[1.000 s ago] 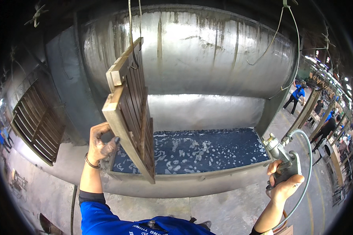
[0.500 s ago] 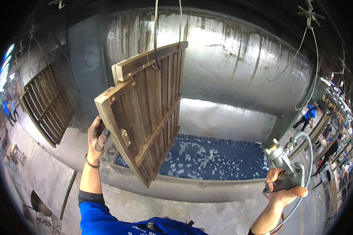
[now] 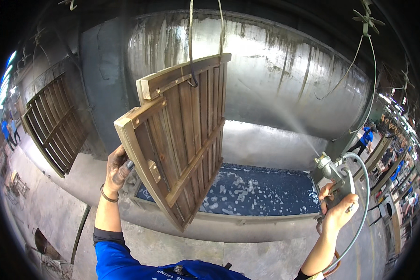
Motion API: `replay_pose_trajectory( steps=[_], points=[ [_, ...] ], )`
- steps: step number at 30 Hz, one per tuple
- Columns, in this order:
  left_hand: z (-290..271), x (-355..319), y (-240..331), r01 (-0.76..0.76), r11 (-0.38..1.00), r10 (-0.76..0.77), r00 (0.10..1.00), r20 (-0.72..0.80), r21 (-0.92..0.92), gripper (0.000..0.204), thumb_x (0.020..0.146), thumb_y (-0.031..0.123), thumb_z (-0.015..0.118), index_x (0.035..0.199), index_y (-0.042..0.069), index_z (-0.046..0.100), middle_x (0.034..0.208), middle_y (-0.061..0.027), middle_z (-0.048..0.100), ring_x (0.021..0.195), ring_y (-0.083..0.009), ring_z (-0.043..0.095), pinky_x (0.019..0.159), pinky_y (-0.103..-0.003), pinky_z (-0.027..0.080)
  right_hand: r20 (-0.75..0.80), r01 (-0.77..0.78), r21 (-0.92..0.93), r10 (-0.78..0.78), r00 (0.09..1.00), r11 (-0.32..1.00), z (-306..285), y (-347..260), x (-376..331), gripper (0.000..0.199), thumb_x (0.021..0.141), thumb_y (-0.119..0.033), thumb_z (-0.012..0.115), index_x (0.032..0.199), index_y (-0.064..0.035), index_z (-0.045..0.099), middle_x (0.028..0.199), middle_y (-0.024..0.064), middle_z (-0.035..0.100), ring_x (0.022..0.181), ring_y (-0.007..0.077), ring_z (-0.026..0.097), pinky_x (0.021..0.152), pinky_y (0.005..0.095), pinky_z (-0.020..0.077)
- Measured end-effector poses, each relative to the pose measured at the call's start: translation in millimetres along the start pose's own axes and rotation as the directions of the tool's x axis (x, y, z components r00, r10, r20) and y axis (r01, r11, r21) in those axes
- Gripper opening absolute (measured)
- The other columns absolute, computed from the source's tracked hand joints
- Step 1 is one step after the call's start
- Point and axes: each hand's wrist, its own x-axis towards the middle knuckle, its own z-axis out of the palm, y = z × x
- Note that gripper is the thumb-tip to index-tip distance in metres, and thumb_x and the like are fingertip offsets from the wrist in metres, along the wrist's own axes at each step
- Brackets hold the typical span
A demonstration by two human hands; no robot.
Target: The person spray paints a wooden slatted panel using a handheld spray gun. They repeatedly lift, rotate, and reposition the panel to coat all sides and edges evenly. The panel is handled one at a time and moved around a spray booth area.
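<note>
At far left a second slatted wooden panel (image 3: 55,135) leans against the dark wall, and just right of it the left hand (image 3: 118,170), stained dark, is clamped on the near edge of a wooden slatted gate (image 3: 182,140) that hangs tilted from a wire hook (image 3: 191,79) in front of the curved metal spray-booth wall (image 3: 275,84). Below and right of the gate lies a trough of dark blue foamy water (image 3: 256,191), and at right the right hand (image 3: 338,210) is closed round a spray gun (image 3: 331,172) with a pale hose (image 3: 364,200), a faint mist seemingly leaving its nozzle toward the wall.
</note>
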Motion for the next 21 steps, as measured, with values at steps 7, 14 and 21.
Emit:
replay_pose_trajectory(
  steps=[7, 14, 21],
  points=[
    [10, 5, 10, 0.077, 0.997, -0.074, 0.984, 0.16, -0.012, 0.065, 0.083, 0.044, 0.077, 0.12, -0.007, 0.063, 0.108, -0.0077, 0.067, 0.101, -0.0142, 0.059, 0.092, -0.03, 0.046, 0.049, -0.039, 0.0, 0.039, 0.998, 0.999, -13, 7, -35, 0.092, 0.097, -0.075, 0.031, 0.102, 0.0122, 0.059, 0.065, 0.0134, 0.06, 0.048, 0.0123, 0.052, 0.035, 0.0214, 0.0301],
    [55, 33, 17, -0.328, 0.938, 0.277, 0.904, 0.326, 0.112, 0.036, 0.084, 0.023, 0.079, 0.104, -0.004, 0.068, 0.088, -0.0134, 0.068, 0.078, -0.0171, 0.064, 0.073, -0.031, 0.05, 0.138, -0.171, -0.048, 0.176, 0.975, 0.984, -40, 17, -82, 0.09, 0.095, -0.078, 0.032, 0.083, 0.0085, 0.055, 0.063, 0.0144, 0.06, 0.04, 0.0098, 0.044, 0.035, 0.0219, 0.0285],
    [89, 45, 27, -0.368, 0.872, 0.321, 0.928, 0.192, 0.323, 0.025, 0.073, 0.015, 0.08, 0.08, 0.001, 0.061, 0.075, -0.0062, 0.063, 0.069, -0.0168, 0.061, 0.066, -0.028, 0.047, 0.033, -0.21, -0.123, 0.215, 0.976, 0.97, -72, 23, -101, 0.087, 0.096, -0.075, 0.034, 0.092, 0.0085, 0.057, 0.065, 0.014, 0.062, 0.04, 0.0091, 0.043, 0.036, 0.0213, 0.0286]
  ],
)
